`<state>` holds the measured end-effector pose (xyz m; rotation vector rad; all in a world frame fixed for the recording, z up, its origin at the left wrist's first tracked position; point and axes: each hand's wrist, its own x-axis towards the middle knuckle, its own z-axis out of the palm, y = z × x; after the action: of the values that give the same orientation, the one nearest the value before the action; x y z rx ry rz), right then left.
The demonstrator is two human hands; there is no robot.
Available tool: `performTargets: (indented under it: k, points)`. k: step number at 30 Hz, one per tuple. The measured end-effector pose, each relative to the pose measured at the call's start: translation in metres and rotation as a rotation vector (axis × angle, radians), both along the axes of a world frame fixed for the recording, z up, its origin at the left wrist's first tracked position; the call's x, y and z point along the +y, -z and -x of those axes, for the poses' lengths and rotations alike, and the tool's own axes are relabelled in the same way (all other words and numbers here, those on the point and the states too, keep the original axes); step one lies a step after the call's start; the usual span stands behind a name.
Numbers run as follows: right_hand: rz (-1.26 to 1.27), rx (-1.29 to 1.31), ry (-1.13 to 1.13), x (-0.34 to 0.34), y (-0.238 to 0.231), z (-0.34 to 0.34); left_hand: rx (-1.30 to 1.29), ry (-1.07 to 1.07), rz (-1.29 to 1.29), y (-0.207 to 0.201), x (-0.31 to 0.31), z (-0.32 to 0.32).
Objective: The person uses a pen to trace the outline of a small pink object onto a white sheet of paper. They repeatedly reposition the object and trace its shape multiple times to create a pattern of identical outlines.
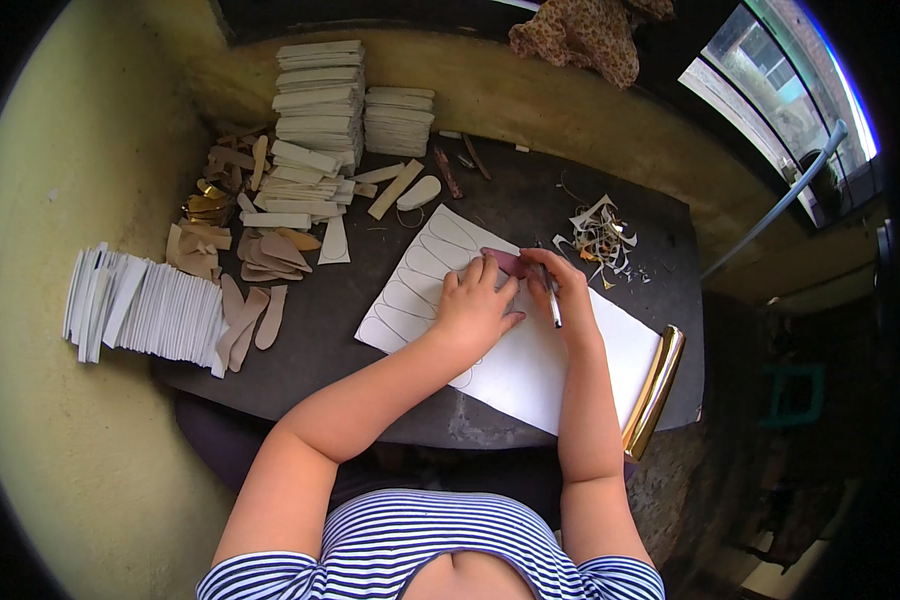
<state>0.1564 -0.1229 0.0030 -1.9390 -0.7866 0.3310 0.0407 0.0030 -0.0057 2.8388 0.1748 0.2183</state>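
Note:
A white sheet [540,375] lies across the dark table, its left part covered with pencil-thin, sole-shaped outlines. Its right end curls into a roll with a shiny gold underside [655,392]. My left hand [475,305] rests on the sheet, fingers spread, their tips by a flat maroon piece [504,261]. Most of that piece's lower edge is hidden by my hands. Close beside it, my right hand [564,288] holds a pen [554,305], which slants between thumb and fingers over the sheet.
Tall stacks of white strips [318,105] stand by the wall. A row of white pieces [150,305] leans at the left edge, near beige sole-shaped cutouts [270,255]. Curled scraps [602,238] lie at the back right. A window [780,90] is at upper right.

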Motion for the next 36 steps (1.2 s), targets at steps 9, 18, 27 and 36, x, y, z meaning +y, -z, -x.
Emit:
performTargets:
  k: [9, 18, 27, 36]
  points:
    - [0.04, 0.138, 0.02, 0.002, -0.011, 0.002, -0.064, 0.03, 0.035, 0.001, 0.001, -0.005]
    - [-0.093, 0.052, 0.036, 0.003, -0.003, 0.002, -0.053, 0.003, 0.007, -0.001, -0.013, -0.002]
    - [-0.146, -0.023, -0.047, 0.011, -0.013, -0.018, 0.036, -0.007, -0.061, 0.004, -0.02, -0.007]
    - [0.353, -0.137, -0.402, 0.059, -0.051, -0.02, 0.098, 0.004, -0.013, 0.0, -0.019, -0.007]
